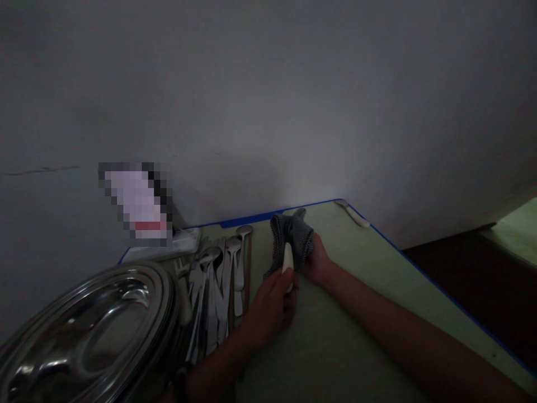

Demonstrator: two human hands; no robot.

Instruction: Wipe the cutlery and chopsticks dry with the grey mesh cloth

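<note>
Over the table, my left hand (273, 299) is closed around the pale handle of a utensil (287, 256). The utensil's far end is covered by a grey checked cloth (300, 238), so its kind is hidden. My right hand (319, 260) grips this cloth from the right side, its fingers mostly behind the fabric. Left of my hands lie several metal spoons (233, 246) and other cutlery. A pale-handled fork (181, 271) rests beside the stacked plates. Another pale-handled piece of cutlery (354, 214) lies alone at the table's far right corner.
Stacked oval metal plates (159, 280) occupy the near left of the pale green table (335, 336), which has a blue edge. Behind them, a blurred-out upright object (134, 201) stands by a whitish box (184, 242). A grey wall (268, 101) borders the table's far side.
</note>
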